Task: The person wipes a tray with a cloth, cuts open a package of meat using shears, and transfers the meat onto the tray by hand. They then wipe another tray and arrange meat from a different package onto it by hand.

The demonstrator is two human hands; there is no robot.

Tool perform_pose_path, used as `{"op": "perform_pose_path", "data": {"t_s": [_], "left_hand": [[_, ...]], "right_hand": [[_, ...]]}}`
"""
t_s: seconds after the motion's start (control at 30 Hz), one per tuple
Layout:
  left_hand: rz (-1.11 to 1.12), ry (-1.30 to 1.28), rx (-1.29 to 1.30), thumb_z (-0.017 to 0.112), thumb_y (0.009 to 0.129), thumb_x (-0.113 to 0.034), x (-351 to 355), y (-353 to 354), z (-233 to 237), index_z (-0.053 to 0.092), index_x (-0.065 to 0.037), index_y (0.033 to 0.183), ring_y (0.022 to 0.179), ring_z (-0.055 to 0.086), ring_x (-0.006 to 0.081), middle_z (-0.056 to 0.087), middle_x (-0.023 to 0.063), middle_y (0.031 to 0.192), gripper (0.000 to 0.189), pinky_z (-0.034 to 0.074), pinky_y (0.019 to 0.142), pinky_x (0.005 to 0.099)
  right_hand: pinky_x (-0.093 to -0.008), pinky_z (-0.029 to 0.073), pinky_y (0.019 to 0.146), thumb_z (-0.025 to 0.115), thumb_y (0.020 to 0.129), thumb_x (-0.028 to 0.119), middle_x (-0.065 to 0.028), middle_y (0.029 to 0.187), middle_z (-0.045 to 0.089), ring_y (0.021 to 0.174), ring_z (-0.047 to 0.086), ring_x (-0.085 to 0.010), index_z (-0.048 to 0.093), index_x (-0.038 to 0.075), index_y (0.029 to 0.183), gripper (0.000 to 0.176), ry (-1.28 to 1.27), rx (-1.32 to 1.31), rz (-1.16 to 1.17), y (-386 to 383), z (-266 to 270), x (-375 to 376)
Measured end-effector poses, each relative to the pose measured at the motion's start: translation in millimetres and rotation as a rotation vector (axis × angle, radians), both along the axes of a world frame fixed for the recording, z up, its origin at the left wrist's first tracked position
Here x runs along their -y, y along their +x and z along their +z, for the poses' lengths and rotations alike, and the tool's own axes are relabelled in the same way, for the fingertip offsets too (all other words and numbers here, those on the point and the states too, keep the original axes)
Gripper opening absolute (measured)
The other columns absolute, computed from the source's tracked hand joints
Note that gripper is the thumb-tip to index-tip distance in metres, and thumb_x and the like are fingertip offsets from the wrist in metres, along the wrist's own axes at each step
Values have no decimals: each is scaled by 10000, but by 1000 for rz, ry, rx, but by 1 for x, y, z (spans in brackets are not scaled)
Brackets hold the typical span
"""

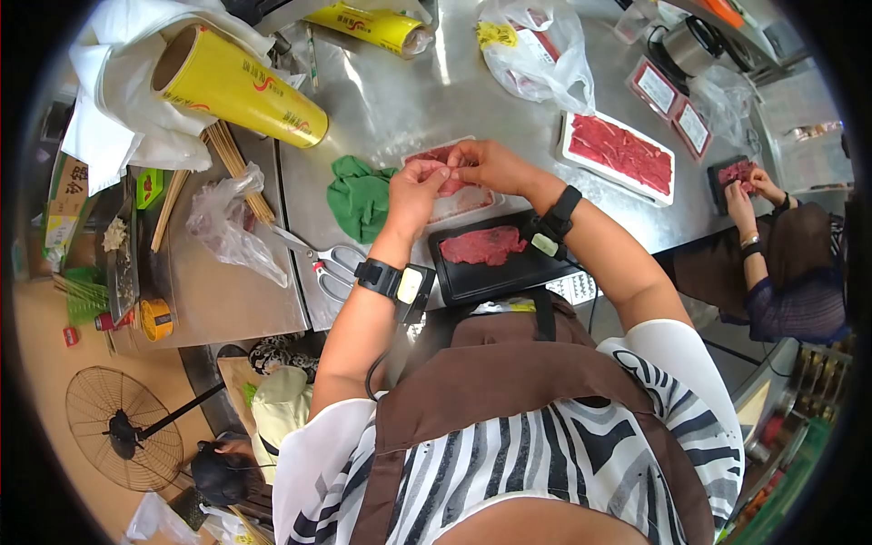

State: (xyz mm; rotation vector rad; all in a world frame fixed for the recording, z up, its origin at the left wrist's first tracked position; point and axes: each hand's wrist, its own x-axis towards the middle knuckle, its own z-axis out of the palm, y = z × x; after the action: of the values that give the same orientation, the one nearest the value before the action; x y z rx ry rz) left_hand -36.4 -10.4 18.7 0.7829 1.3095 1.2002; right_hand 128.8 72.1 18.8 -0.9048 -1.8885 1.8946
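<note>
My left hand [416, 189] and my right hand [489, 167] meet fingertip to fingertip over a clear plastic tray [461, 205] with red meat in it. Both hands are closed in a pinch; what lies between the fingers is too small to make out. Just below my hands, a flat slice of red meat [481, 245] lies on a black tray [463, 287]. A crumpled green cloth [357, 200] is beside my left wrist. Right of my right forearm, a white tray [592, 173] holds many strips of red meat [622, 156].
Scissors [333, 266] lie left of the black tray. Yellow film rolls [245, 91] and wooden skewers [238, 168] are at the left. A plastic bag [538, 54] with packs sits at the back. At the right, a co-worker's hands [754, 193] handle meat. A fan [127, 427] stands lower left.
</note>
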Motion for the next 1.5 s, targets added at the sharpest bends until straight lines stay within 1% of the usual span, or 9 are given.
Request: {"op": "perform_pose_path", "data": {"t_s": [0.3, 0.47, 0.57, 0.67, 0.8, 1.0, 1.07, 1.17, 1.5], "left_hand": [[216, -88, 154, 688, 869, -126, 8, 7, -28, 616, 17, 1032, 816, 570, 110, 609, 28, 905, 229, 482, 683, 245], [543, 97, -368, 732, 838, -198, 11, 30, -32, 617, 3, 1032, 756, 579, 106, 629, 39, 901, 302, 463, 666, 244], [247, -168, 27, 707, 851, -147, 12, 24, 5, 630, 17, 983, 726, 595, 125, 643, 41, 833, 224, 476, 697, 252], [137, 40, 126, 703, 844, -109, 11, 23, -5, 613, 52, 1007, 712, 613, 117, 677, 81, 843, 246, 486, 660, 253], [109, 82, -57, 653, 866, -72, 5, 20, -24, 627, 39, 1003, 715, 603, 106, 677, 77, 855, 178, 480, 642, 247], [229, 65, -257, 547, 904, -44, 3, 18, -37, 631, 22, 1031, 787, 606, 109, 667, 52, 874, 166, 484, 688, 258], [235, 33, 295, 565, 920, -79, 1, 11, -43, 632, -1, 1066, 817, 593, 103, 662, 40, 921, 178, 478, 719, 261], [166, 0, 555, 574, 940, -117, -2, 9, -34, 609, -24, 1135, 926, 621, 140, 653, 76, 1075, 219, 498, 799, 283], [238, 175, 194, 623, 921, -92, -18, 2, -9, 613, 4, 1039, 766, 612, 91, 675, 48, 904, 153, 498, 703, 230]], "right_hand": [[-232, 445, 587, 628, 888, 89, -1, 780, 621, 660, 547, -80, 617, 47, 974, 97, 107, -9, -29, -4, -33, 9], [-255, 473, 569, 600, 892, 75, -33, 747, 619, 637, 580, -110, 590, 10, 916, 70, 1, -89, -210, -12, -15, 22], [-265, 489, 564, 590, 893, 72, -55, 734, 628, 624, 600, -129, 593, -2, 895, 75, 42, -115, -300, -14, -18, 21], [-254, 484, 581, 581, 919, 90, -46, 757, 629, 645, 596, -123, 598, 11, 915, 81, -120, -174, -319, -10, -22, 16], [-250, 476, 608, 579, 942, 116, -32, 788, 619, 689, 582, -118, 604, 30, 945, 90, -359, -185, -363, -9, -18, 17], [-266, 475, 643, 578, 945, 121, -13, 839, 617, 710, 564, -106, 611, 53, 938, 76, -214, -126, -386, -12, -24, 18], [-259, 470, 659, 573, 948, 125, -3, 844, 612, 729, 560, -99, 610, 58, 936, 77, -291, -187, -424, -10, -32, 16], [-242, 454, 683, 561, 957, 139, 15, 846, 597, 763, 544, -83, 607, 66, 933, 90, -346, -262, -435, -8, -27, 15], [-222, 422, 667, 582, 951, 193, 55, 798, 565, 753, 505, -52, 618, 102, 941, 99, -226, -177, -284, -16, 6, 5]]}}
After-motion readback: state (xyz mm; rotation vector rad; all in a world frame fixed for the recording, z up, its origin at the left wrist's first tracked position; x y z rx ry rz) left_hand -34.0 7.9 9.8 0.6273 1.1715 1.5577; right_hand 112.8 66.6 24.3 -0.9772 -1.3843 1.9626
